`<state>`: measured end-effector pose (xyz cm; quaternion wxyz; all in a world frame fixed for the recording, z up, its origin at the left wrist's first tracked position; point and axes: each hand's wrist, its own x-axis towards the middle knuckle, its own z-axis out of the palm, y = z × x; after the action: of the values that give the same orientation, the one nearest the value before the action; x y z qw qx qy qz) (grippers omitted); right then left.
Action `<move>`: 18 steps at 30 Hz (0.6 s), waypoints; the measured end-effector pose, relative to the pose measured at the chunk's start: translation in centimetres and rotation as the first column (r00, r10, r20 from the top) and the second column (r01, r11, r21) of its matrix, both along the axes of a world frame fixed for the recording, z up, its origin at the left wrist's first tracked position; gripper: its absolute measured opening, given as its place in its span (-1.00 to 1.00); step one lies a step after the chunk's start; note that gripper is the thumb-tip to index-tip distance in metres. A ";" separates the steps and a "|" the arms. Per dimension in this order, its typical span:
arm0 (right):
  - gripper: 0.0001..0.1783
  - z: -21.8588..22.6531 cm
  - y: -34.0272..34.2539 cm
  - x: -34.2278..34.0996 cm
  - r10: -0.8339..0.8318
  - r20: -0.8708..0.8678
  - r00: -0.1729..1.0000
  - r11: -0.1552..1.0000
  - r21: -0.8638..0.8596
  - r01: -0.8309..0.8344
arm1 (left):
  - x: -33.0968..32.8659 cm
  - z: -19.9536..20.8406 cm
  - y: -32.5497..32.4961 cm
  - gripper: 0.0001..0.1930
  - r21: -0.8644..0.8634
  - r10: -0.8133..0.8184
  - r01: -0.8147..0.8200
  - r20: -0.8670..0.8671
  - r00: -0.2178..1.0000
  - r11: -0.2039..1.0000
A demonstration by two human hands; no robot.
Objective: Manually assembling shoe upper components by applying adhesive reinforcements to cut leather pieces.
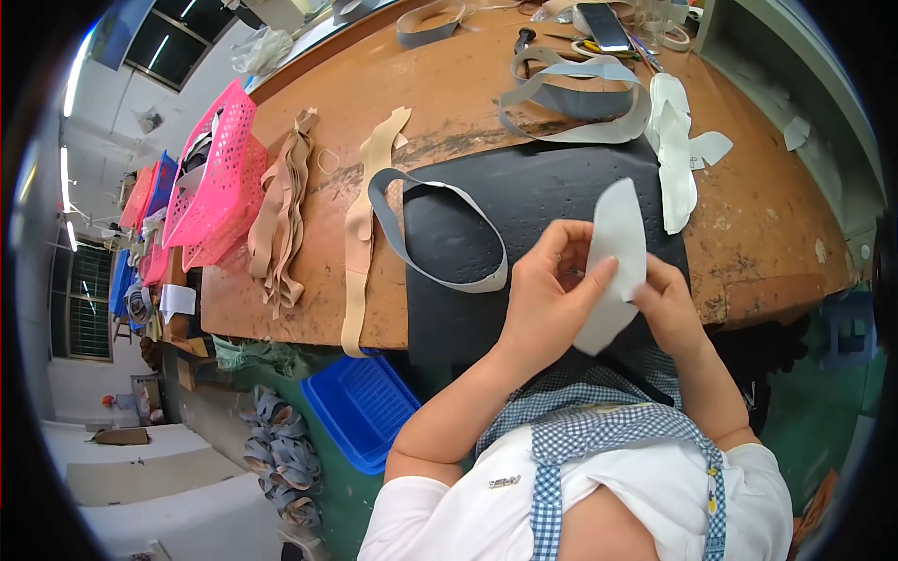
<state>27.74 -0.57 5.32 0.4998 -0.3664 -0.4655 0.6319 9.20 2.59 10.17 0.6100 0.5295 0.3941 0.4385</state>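
A pale white, leaf-shaped piece [619, 224] is held up in front of me, above a black mat [449, 323]. My left hand [547, 304] pinches it near the middle, thumb on its face and the fingers partly hidden behind. At its right edge my right hand [672, 304] has closed fingertips on it. Left of my hands, a grey band joined in a loop [388, 220] lies partly on the mat. Beyond the mat's right corner sits a stack of similar white pieces [672, 159], some sticking out sideways.
More grey looped bands [571, 101] lie at the mat's far edge. Tan strips [285, 206] and a beige strip [360, 252] lie on the wooden table [337, 112]. A pink basket [215, 187] stands at left, a blue basket [360, 411] below the edge. A phone [603, 26] lies far back.
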 end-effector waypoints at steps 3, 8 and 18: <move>-0.64 0.8 0.7 -1.0 0.022 0.108 0.994 0.997 -0.082 -0.013 | -1.0 0.0 -0.6 -0.65 0.528 0.310 -0.085 -0.353 0.883 0.845; -0.70 0.5 2.0 -1.6 -0.109 0.083 0.991 0.985 -0.123 0.119 | -5.4 -0.1 -0.5 -0.71 0.659 0.594 -0.127 -0.556 0.581 0.741; -0.79 3.1 1.2 -3.7 -0.302 0.330 0.895 0.916 0.359 0.177 | -5.6 -2.2 -5.1 -0.48 -0.223 -0.124 0.117 -0.018 0.992 0.968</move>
<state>24.03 0.65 8.43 0.5280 -0.4505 -0.5999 0.3980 3.64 -2.48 7.97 0.6843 0.4881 0.4171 0.3457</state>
